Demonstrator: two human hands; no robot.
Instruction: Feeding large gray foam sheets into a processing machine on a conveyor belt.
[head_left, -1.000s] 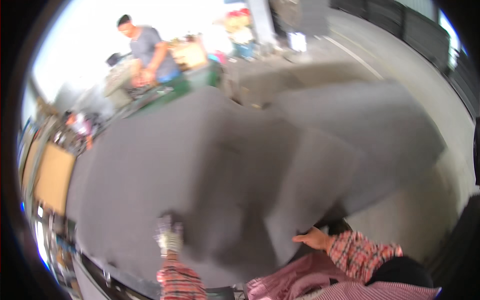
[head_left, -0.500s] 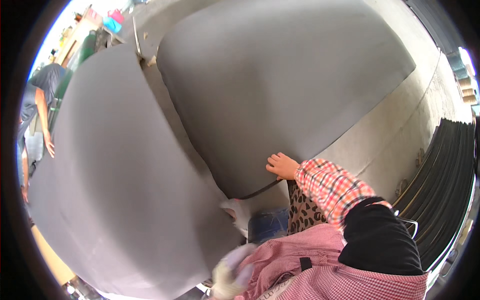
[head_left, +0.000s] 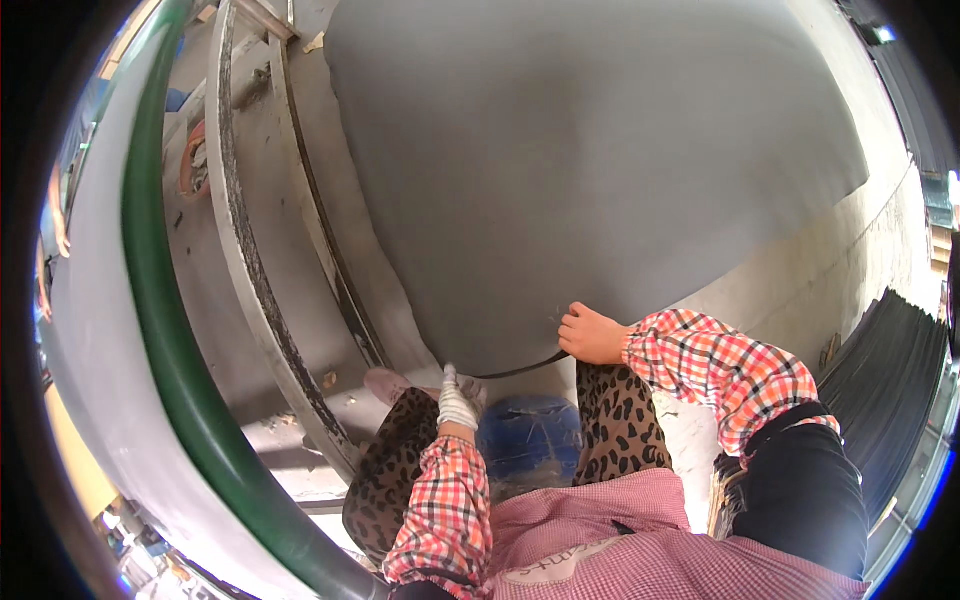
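Observation:
A large grey sheet (head_left: 600, 180) with rounded corners lies flat in front of me. My right hand (head_left: 592, 337), bare, is closed on its near edge with the fingers curled. At the sheet's near left corner is my left hand (head_left: 460, 403) in a whitish glove. Its thumb points up and the other fingers look bent at the edge, partly hidden. Both hands are close above my knees, with a scuffed blue drum-like object (head_left: 528, 440) between my legs.
A green roller (head_left: 170, 290) curves along the left, with grey material (head_left: 100, 330) beyond it. Worn metal rails (head_left: 240, 230) run between roller and sheet. Black sheets (head_left: 890, 390) are stacked at right. Another person's hand (head_left: 60, 235) shows at far left.
The grey material at left no longer covers the rails; it now lies beyond the green roller. My left hand has risen to the sheet's near corner. My right hand stays at the edge.

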